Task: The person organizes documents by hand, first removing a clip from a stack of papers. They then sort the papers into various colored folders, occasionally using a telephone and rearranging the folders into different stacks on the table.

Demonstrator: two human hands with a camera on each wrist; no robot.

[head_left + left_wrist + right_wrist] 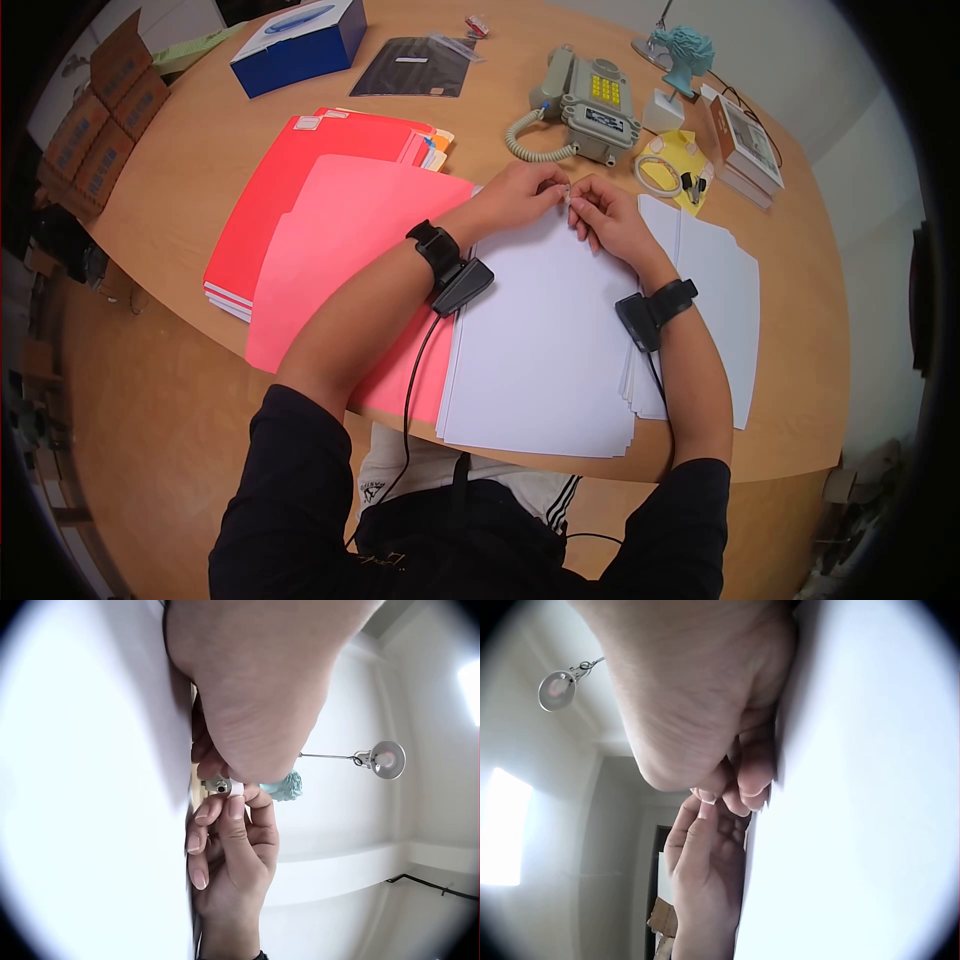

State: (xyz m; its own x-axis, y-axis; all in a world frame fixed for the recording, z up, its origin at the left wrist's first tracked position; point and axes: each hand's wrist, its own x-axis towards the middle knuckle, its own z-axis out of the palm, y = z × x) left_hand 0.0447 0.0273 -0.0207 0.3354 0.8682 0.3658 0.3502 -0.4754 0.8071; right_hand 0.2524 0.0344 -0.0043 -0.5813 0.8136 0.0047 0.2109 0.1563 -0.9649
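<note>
The fingers of the left hand (515,197) and those of the right hand (615,225) meet thumb to thumb, and from my feed I see both pinching one small white piece (235,789). It looks pale and smooth on the side facing the left wrist camera; it is too small and too covered for me to tell more. It sits between the two hands, near the far edge of a white paper stack (545,340) on the table (795,400).

Pink folders (350,230) lie on the left, beside the stack, and more white sheets (722,300) on the right. Just beyond the hands stands a grey telephone (598,105), with a yellow pouch (676,160) to its right. The near palm blocks much of each wrist view.

I cannot tell which way the piece points or how its long axis runs; the stack's long axis runs away from the person.
</note>
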